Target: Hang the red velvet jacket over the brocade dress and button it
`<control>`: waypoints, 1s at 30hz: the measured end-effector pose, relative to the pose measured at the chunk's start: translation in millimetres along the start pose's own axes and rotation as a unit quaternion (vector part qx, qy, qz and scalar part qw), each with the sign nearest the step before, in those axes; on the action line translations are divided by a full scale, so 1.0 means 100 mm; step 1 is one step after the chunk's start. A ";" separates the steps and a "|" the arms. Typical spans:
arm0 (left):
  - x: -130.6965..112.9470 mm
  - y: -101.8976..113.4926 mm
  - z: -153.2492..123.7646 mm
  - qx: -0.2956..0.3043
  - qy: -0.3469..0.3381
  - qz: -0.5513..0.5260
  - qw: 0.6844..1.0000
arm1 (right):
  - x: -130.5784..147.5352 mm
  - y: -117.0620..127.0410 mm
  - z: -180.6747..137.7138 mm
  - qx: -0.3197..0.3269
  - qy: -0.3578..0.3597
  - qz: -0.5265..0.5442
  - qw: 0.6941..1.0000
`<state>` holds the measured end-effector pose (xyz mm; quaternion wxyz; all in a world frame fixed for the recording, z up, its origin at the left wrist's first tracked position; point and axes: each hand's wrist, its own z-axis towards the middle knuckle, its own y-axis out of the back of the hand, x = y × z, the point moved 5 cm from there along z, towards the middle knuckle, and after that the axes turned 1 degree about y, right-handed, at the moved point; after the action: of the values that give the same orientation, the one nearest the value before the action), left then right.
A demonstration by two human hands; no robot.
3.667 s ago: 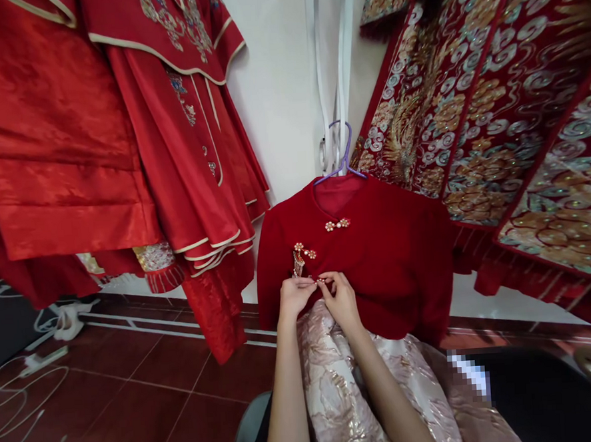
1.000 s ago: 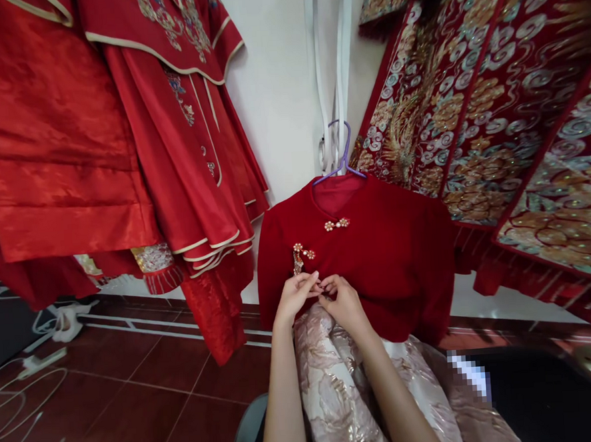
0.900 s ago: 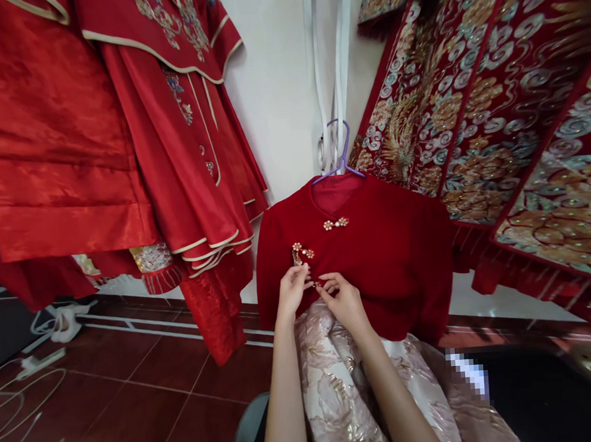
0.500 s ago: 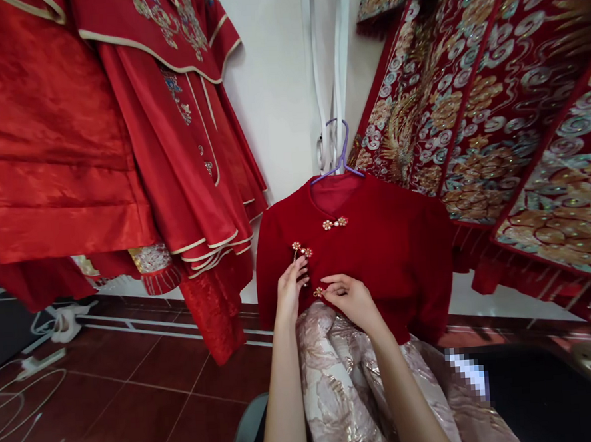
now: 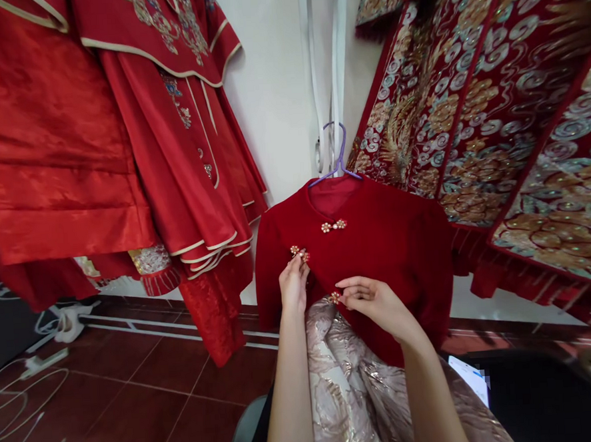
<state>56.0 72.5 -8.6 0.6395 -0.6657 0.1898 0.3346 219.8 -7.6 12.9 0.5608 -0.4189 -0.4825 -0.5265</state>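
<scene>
In front of me a dark red velvet jacket hangs on a purple hanger. A fastened gold flower clasp sits below its neckline. My left hand is closed at a second flower clasp on the jacket's left side, fingertips pinched against its lower part. A lower flower clasp at the front edge is pinched between the thumb and fingers of my right hand. Under the jacket's lifted edge, shiny pale pink brocade fabric spreads over my lap.
Red garments with cream piping hang on the left, and a heavily embroidered red and gold garment hangs on the right. White straps hang above the hanger. A lit phone lies at right; white cables trail across the tiled floor.
My right hand has moved right with the lower clasp, drawing the jacket's front edge away from the left side. My left fingertips have risen closer to the upper-left clasp.
</scene>
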 end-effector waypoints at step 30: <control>-0.27 -0.47 -0.15 0.099 -0.063 0.172 0.978 | -0.03 -0.14 -0.06 0.118 0.007 -0.060 0.991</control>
<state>71.9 58.7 43.8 0.6459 -0.5341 0.2931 0.4601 206.5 -14.1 8.8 0.5768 -0.3167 -0.5618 -0.5014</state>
